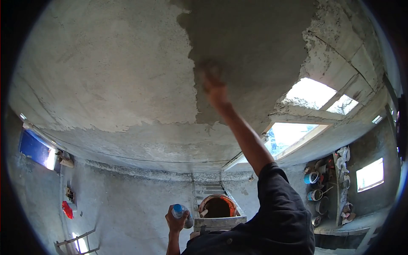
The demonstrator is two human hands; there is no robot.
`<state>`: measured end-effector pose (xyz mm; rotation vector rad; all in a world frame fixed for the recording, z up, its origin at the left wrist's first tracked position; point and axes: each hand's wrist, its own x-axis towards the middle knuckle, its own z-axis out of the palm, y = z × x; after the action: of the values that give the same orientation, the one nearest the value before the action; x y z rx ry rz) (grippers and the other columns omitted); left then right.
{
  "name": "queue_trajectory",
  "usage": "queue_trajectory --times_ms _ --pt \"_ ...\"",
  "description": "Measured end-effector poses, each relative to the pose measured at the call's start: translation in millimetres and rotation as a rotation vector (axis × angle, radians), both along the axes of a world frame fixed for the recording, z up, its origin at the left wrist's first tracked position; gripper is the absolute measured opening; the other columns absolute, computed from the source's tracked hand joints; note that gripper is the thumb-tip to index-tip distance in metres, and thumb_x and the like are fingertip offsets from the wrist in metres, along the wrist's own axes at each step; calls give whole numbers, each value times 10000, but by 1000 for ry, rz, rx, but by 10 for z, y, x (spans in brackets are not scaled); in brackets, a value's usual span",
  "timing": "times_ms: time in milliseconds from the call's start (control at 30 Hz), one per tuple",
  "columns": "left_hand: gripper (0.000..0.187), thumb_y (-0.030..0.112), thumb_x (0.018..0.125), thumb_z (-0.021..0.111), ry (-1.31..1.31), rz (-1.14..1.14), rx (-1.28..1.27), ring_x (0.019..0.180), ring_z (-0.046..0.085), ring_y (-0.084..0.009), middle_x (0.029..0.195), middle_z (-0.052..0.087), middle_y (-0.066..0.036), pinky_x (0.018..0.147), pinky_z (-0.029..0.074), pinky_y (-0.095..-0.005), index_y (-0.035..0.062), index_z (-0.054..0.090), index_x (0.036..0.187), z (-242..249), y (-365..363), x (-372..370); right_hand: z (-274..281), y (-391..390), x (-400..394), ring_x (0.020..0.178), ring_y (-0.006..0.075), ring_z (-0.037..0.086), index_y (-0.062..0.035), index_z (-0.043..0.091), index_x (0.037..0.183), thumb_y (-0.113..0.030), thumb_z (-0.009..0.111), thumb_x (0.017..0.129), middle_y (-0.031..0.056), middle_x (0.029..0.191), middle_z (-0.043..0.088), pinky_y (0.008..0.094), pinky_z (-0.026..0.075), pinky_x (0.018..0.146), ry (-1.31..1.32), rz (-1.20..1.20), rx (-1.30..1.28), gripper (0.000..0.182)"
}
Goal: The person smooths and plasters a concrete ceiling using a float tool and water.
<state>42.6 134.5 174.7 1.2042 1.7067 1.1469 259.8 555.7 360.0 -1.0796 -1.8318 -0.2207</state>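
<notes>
grasping in the left hand (pixel 175 221) a blue-capped bottle (pixel 189 221), near, just left of the orange-rimmed bucket (pixel 233 206). with the right hand (pixel 213 85) extended far and up, at the left part of the dark patch (pixel 250 42) on the plastered surface (pixel 114 63); too blurred to tell whether released or clenched, and not possible to say whether touching. at the right, seeing more buckets (pixel 310 179) near a bright window (pixel 369 175).

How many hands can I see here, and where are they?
2. The left hand holds a blue-capped bottle low in the picture; the right hand, blurred, is raised in front of the dark patch of wall. No other hands show.
</notes>
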Motion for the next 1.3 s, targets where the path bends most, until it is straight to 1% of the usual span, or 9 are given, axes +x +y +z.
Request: queue_trajectory --times_ms 100,233,400,600,700,833,1033,1100,1300 --pt "410 319 687 811 -54 9 11 635 644 -175 715 651 -66 629 524 -316 47 569 876 69 3 15 -130 -300 -211 1076 350 581 -54 573 1216 67 587 747 205 1266 533 391 502 908 -137 211 210 485" --pt "419 321 693 813 -29 25 28 620 641 -169 703 649 -65 621 524 -310 40 569 885 45 -66 10 272 -525 1 1083 314 599 -47 559 1239 99 534 768 167 1203 598 367 503 929 386 -64 130 494" --pt "443 351 692 813 -32 32 -15 631 642 -171 712 651 -64 624 525 -314 37 570 888 85 -100 -22 790 -169 471 885 281 661 -57 589 1206 110 522 769 202 1154 612 326 564 723 371 -284 526 472" --pt "452 368 692 810 1 15 1 645 646 -176 721 655 -66 624 525 -321 36 569 881 22 -45 -34 -190 -355 89 1137 311 563 -66 570 1224 80 571 750 172 1265 551 367 499 922 62 110 -148 496" --pt "452 372 694 808 28 15 -6 645 648 -176 720 656 -67 622 526 -322 38 568 881 70 2 -25 -183 -465 38 1108 310 583 -54 578 1213 100 536 757 178 1240 568 359 511 893 127 179 129 483" --pt "438 354 689 810 6 9 -18 641 651 -179 715 656 -68 626 528 -325 42 571 881 69 -25 -37 544 -465 361 1061 294 615 -23 578 1211 125 475 752 174 1194 601 349 522 863 373 -217 405 493" --pt "429 339 683 812 15 -14 -1 648 654 -187 719 658 -72 639 530 -328 42 574 880 30 -29 -29 305 -160 241 1034 300 621 -35 598 1177 101 534 789 199 1184 594 357 566 774 148 -153 274 417" --pt "430 343 682 812 21 -20 -4 652 655 -190 721 658 -74 643 530 -329 42 574 879 28 -24 -10 -58 -288 83 1056 318 606 -67 587 1200 88 579 753 185 1204 583 368 543 823 40 148 -158 473" --pt "430 347 682 811 4 3 -39 658 657 -197 729 659 -78 652 531 -332 42 577 876 -27 -65 -36 -78 -597 37 1039 296 623 -32 591 1187 87 543 803 178 1180 606 367 543 838 318 90 42 406"
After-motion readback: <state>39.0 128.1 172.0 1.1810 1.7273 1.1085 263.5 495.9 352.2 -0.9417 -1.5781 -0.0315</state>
